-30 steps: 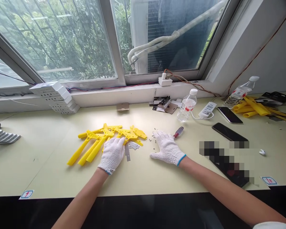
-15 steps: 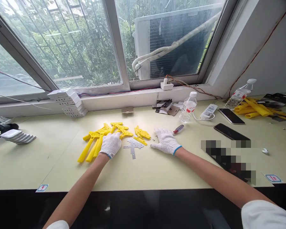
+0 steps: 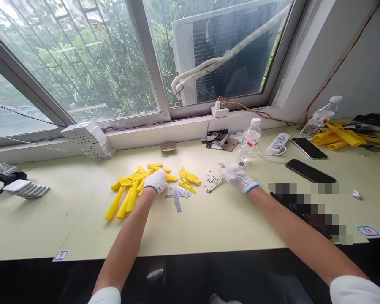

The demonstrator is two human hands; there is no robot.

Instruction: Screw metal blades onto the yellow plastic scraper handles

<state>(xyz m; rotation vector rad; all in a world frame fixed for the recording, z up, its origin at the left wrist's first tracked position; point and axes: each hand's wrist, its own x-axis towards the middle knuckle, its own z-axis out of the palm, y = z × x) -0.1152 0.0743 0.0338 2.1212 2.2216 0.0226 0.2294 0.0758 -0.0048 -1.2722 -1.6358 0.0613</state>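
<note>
Yellow plastic scraper handles [image 3: 131, 196] lie in a pile left of centre. My left hand [image 3: 156, 180], in a white knit glove, is over the right side of this pile; its fingers are hidden, so I cannot tell if it grips a handle. To its right are flat yellow plastic pieces [image 3: 190, 177] and thin metal blades [image 3: 177, 195]. My right hand [image 3: 239, 177], gloved too, hovers over or touches a screwdriver [image 3: 215, 185], its fingers stretched left and slightly blurred. The screwdriver's shaft and handle end show on either side of the hand. Small screws [image 3: 211, 180] lie scattered beside the shaft.
A water bottle [image 3: 250, 139] stands behind my right hand, near a power strip [image 3: 278, 143]. Two phones [image 3: 310, 172] lie to the right, with more yellow handles [image 3: 345, 137] beyond. White boxes [image 3: 90, 141] are stacked by the window; flat white items [image 3: 25, 188] sit far left.
My right hand has moved right, uncovering the screws and the screwdriver's shaft and covering most of its handle. My left hand has shifted right and slightly away over the pile.
</note>
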